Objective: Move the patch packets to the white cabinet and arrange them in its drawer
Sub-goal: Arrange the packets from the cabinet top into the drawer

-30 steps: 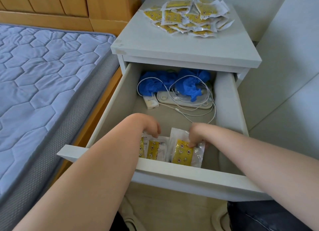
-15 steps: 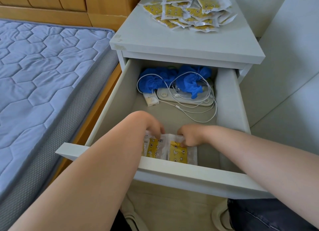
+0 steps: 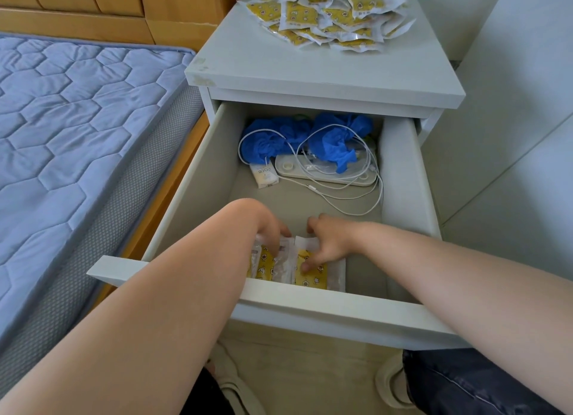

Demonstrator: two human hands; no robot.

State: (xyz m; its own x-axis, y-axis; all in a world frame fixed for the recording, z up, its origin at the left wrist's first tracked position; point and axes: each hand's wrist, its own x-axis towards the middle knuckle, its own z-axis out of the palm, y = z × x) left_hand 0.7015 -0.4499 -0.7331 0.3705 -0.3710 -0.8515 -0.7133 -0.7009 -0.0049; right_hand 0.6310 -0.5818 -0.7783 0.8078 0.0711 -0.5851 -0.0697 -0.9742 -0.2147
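Several yellow-and-clear patch packets lie in a loose pile [image 3: 328, 14] on top of the white cabinet [image 3: 310, 73]. Its drawer [image 3: 310, 309] stands pulled out. At the drawer's front, two groups of packets sit side by side. My left hand [image 3: 269, 228] reaches down and holds the left packets [image 3: 263, 264], partly hiding them. My right hand [image 3: 328, 241] presses spread fingertips on the right packet [image 3: 313, 278], which lies flat against the left ones.
At the drawer's back lie crumpled blue gloves [image 3: 331, 141], a white cable [image 3: 356, 197], a flat white device [image 3: 325, 172] and a small white box [image 3: 263, 176]. A blue quilted mattress [image 3: 77, 135] borders the cabinet on the left, a white wall panel on the right.
My right hand slid its packet leftward until it meets the left packets, then spread its fingers on top of it. My left hand stayed on the left packets.
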